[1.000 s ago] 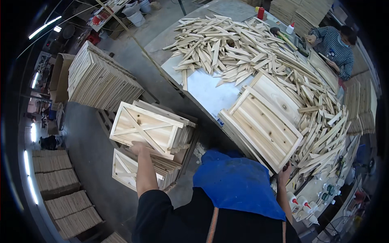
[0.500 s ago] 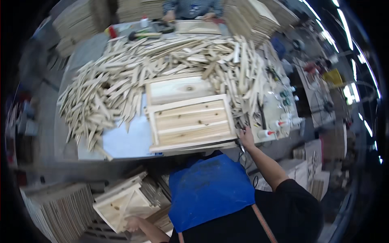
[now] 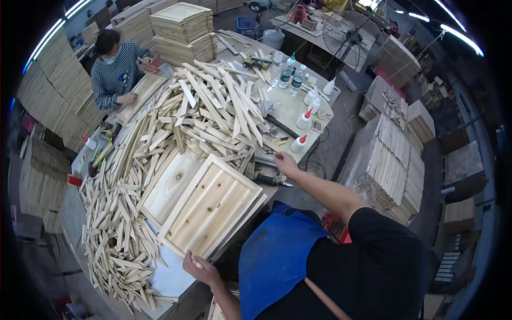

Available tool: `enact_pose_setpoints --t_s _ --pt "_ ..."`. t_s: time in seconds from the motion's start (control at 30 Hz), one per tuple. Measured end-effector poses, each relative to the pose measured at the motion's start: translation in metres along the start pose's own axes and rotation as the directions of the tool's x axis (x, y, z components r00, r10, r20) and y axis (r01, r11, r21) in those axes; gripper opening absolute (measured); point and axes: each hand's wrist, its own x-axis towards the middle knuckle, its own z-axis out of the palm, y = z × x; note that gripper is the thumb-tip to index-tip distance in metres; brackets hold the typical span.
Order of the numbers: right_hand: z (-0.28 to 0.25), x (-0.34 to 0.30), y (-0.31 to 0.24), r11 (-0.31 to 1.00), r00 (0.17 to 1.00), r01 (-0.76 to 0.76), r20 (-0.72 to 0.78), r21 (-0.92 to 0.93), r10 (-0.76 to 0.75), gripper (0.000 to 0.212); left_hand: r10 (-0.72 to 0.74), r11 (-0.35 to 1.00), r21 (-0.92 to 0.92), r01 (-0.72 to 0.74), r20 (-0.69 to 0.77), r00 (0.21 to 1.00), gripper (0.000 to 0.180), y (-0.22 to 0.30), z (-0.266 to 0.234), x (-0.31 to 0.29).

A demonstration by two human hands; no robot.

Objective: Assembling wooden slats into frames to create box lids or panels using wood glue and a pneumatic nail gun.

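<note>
A framed pine panel [image 3: 210,205] with dark knots lies at the table's front edge, over another wooden board. My left hand [image 3: 200,269] is at its near corner, fingers bent round the edge. To the right, my right hand [image 3: 288,164] reaches over the table edge with fingertips pinched together; what they hold, if anything, is too small to make out. Just below that hand lies a dark hand tool [image 3: 268,179] with a metal end. A second, plainer panel [image 3: 173,181] with one knot rests behind the framed one.
Loose wood strips [image 3: 213,106] are heaped over much of the table. Glue bottles [image 3: 305,120] with red tips and water bottles [image 3: 286,72] stand at the right. Across the table a person [image 3: 114,72] handles a panel. Wrapped board stacks [image 3: 376,165] stand on the right.
My view has swung to the right. My left hand has come up from the panels below the table to the framed panel. My right hand has moved off the dark tool.
</note>
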Motion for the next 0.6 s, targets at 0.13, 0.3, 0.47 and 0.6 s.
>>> enact_pose_setpoints --t_s 0.13,0.3,0.47,0.6 --pt "0.03 0.078 -0.021 0.969 0.961 0.114 -0.225 -0.218 -0.163 0.054 0.059 0.965 -0.26 0.019 0.291 0.955 0.022 0.072 0.041 0.026" --pt "0.036 0.117 -0.063 0.994 0.998 -0.062 -0.003 -0.092 0.062 0.059 -0.065 0.942 -0.232 0.242 0.582 0.811 0.024 0.133 0.075 0.042" --pt "0.006 0.087 -0.087 0.962 0.912 -0.118 0.41 0.245 0.008 0.052 -0.123 0.899 -0.234 0.371 0.676 0.726 0.028 0.166 0.11 0.067" --pt "-0.017 -0.003 -0.115 0.917 0.896 0.002 0.406 0.399 -0.178 0.046 -0.104 0.762 -0.326 0.56 0.791 0.603 0.039 0.218 0.145 0.107"
